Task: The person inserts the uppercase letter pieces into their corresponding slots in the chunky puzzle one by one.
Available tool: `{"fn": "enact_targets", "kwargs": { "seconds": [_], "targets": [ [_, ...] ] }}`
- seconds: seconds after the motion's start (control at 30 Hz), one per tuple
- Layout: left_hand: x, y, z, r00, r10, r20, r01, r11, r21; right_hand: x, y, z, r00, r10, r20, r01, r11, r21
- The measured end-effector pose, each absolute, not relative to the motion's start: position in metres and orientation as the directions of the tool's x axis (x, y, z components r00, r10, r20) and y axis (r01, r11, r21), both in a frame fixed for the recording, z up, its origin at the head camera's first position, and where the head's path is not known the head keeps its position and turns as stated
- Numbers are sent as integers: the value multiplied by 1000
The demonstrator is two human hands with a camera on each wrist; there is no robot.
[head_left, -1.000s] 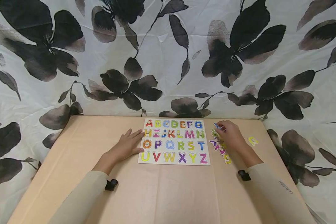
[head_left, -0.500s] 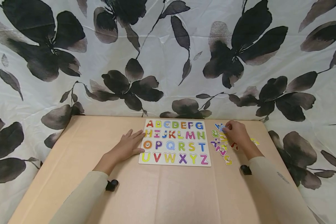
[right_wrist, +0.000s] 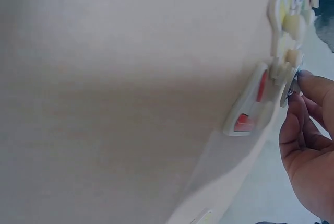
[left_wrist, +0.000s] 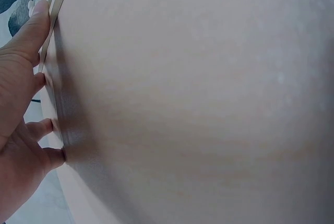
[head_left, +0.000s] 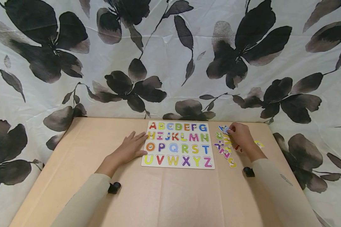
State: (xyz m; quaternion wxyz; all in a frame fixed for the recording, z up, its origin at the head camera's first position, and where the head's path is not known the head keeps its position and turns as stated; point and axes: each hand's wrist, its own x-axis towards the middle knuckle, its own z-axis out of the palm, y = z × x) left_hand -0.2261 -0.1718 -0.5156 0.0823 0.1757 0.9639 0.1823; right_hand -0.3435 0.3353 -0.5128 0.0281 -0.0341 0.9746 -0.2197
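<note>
A white alphabet puzzle board lies on the table with colourful letters from A to Z in rows. My left hand rests at the board's left edge with fingers spread; in the left wrist view the thumb touches the board's side. Right of the board, my right hand pinches a small blue letter piece between thumb and fingers. That piece appears edge-on in the right wrist view, so its letter cannot be read. Beside it is a red letter piece, partly hidden by my hand in the head view.
Several loose letter pieces form a cluster right of the board, among them a green R, a purple piece and a yellow piece. Another yellow piece lies beyond my right wrist. A floral cloth hangs behind the table.
My right hand has shifted slightly right, leaving one blue piece at the cluster's top and pinching another blue piece. The red piece has come into sight. My left hand stays at the board.
</note>
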Motion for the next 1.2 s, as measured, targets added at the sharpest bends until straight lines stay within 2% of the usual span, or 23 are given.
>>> {"fn": "enact_targets", "kwargs": {
  "seconds": [0.3,0.63,1.2],
  "targets": [
    [-225,-172,-519,-926,366,-95,308,875,374,-324,320,-499,-992,-129,2,-114,866,-487],
    [-225,-171,-517,-927,364,-89,306,873,381,-301,272,-482,-969,-240,63,-239,837,-492],
    [-227,-172,-518,-923,377,-82,321,869,376,-283,175,-488,-861,-503,70,-458,710,-535]
  ]
}}
